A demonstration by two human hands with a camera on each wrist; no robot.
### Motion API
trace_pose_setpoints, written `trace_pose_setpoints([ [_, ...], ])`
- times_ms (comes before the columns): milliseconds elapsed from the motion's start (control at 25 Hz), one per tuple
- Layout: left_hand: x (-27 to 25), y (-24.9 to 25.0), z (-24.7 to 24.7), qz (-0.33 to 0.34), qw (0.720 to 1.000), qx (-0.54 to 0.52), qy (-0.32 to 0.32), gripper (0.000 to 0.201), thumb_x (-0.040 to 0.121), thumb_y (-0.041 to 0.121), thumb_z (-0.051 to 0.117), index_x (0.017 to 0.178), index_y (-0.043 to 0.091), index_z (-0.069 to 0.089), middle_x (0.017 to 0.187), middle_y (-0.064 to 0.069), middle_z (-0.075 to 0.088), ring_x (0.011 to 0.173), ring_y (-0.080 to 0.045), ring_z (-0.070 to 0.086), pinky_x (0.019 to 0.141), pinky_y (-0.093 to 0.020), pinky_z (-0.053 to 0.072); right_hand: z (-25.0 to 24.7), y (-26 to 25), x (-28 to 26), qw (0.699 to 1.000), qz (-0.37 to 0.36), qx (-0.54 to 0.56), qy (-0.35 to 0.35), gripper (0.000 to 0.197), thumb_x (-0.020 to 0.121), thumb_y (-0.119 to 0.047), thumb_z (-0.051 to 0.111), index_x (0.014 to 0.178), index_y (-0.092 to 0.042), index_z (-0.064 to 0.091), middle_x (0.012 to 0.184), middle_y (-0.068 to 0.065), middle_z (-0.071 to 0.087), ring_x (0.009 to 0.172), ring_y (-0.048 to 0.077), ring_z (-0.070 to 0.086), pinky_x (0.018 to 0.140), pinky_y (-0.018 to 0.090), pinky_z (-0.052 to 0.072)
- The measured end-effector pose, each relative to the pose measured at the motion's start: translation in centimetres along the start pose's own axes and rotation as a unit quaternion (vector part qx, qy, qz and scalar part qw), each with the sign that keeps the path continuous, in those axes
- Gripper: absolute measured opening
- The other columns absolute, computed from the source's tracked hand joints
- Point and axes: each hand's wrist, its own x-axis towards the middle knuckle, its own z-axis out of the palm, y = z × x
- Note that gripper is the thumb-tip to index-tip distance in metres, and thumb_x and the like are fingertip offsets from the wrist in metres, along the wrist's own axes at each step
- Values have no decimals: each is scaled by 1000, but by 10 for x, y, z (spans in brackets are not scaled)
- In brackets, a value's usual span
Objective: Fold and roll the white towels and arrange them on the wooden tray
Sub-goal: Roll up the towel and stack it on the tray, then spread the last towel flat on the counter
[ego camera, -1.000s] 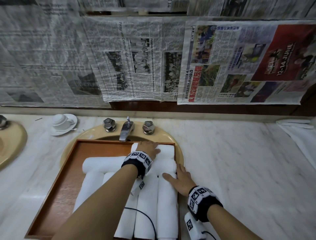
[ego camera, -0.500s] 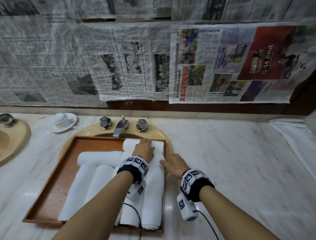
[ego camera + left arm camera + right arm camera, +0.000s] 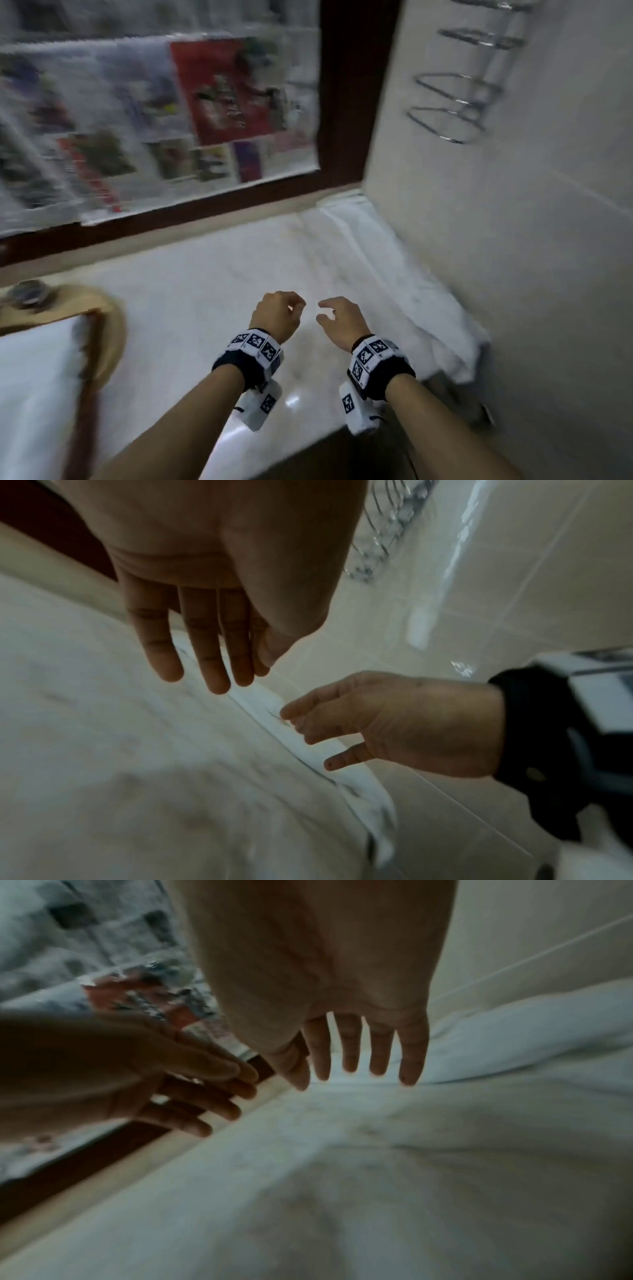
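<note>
Both hands hover empty over the bare marble counter [image 3: 212,294], side by side. My left hand [image 3: 279,313] has loosely bent fingers and holds nothing; in its wrist view the left hand [image 3: 205,642] shows fingers hanging nearly straight. My right hand [image 3: 337,317] is also relaxed, and the right hand [image 3: 359,1053] shows spread fingers. A flat white towel [image 3: 404,274] lies along the right wall, just beyond the right hand; it shows as the towel [image 3: 514,1047] in the right wrist view. The wooden tray [image 3: 90,359] with rolled white towels [image 3: 34,394] sits at the far left, blurred.
A tiled wall [image 3: 513,222] closes the counter on the right, with a chrome wire rack [image 3: 459,102] mounted high on it. Newspaper sheets [image 3: 154,120] cover the back wall. The beige basin rim [image 3: 113,329] and a tap knob [image 3: 27,291] lie left. The counter's front edge runs below my wrists.
Both hands have left the rolled towels in the tray and swung right over the bare counter. The view has turned right toward the flat towel by the wall.
</note>
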Motion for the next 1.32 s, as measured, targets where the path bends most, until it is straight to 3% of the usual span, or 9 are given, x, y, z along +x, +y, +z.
trace_pose_setpoints([
  [200, 17, 133, 137, 129, 984, 30, -119, 22, 92, 23, 57, 110, 27, 69, 112, 4, 70, 96, -18, 66, 87, -38, 53, -81, 173, -49, 961, 176, -142, 162, 54, 91, -23, 56, 143, -23, 40, 157, 4, 17, 140, 28, 20, 110, 38, 29],
  [320, 23, 175, 187, 161, 970, 76, -163, 37, 91, 15, 56, 124, 31, 60, 133, 10, 55, 112, -18, 58, 95, -37, 48, -96, 226, -61, 949, 238, -91, 186, 59, 90, -29, 60, 142, -22, 33, 151, 6, 26, 135, 30, 28, 104, 48, 32],
  [560, 21, 188, 210, 202, 953, 96, -204, 51, 89, 12, 60, 135, 33, 53, 137, 10, 53, 115, -20, 57, 96, -38, 47, -108, 236, -59, 958, 129, -3, 258, 11, 83, -29, 68, 87, -18, 65, 80, -1, 65, 80, 23, 62, 81, 39, 50],
  [720, 33, 198, 134, 209, 974, -42, -73, 21, 92, 30, 63, 87, 11, 69, 80, -3, 68, 70, -23, 65, 68, -42, 53, -164, 148, -45, 948, -65, 86, 300, 21, 77, -33, 78, 68, -19, 66, 59, -12, 59, 55, 5, 53, 58, 26, 46],
  [840, 35, 211, 14, 224, 967, -121, 23, 13, 91, 22, 65, 83, 12, 69, 69, 1, 64, 55, -15, 65, 47, -38, 55, -224, 41, -37, 918, -190, 81, 338, 50, 71, -52, 76, 51, -16, 47, 45, -7, 37, 46, 8, 33, 48, 26, 32],
  [920, 27, 218, -72, 247, 951, -158, 98, 10, 91, 18, 66, 85, 11, 69, 68, -1, 65, 51, -15, 65, 39, -34, 52, -256, -33, -38, 900, -281, 113, 315, 37, 76, -39, 78, 58, -17, 55, 49, -8, 43, 49, 5, 38, 50, 20, 33],
  [1040, -4, 235, -189, 243, 915, -236, 220, 7, 91, 20, 66, 91, 12, 66, 79, -9, 68, 57, -19, 69, 45, -31, 55, -298, -156, -48, 866, -391, 141, 278, 9, 85, -15, 70, 85, -21, 63, 60, -15, 58, 56, 3, 54, 57, 15, 43],
  [1160, -43, 256, -268, 246, 892, -299, 232, 36, 89, 40, 65, 108, 10, 59, 98, -10, 66, 69, -20, 73, 54, -33, 59, -328, -265, -61, 832, -426, 132, 329, 14, 83, -12, 67, 77, -22, 59, 62, -11, 60, 56, 2, 56, 59, 14, 45],
  [1320, -64, 260, -322, 265, 907, -118, 305, 27, 76, 35, 79, 97, 19, 71, 88, 6, 71, 75, -7, 67, 60, -17, 50, -340, -358, -90, 860, -403, 171, 262, 11, 83, -21, 76, 78, -15, 68, 74, 1, 67, 61, 12, 65, 53, 27, 57],
])
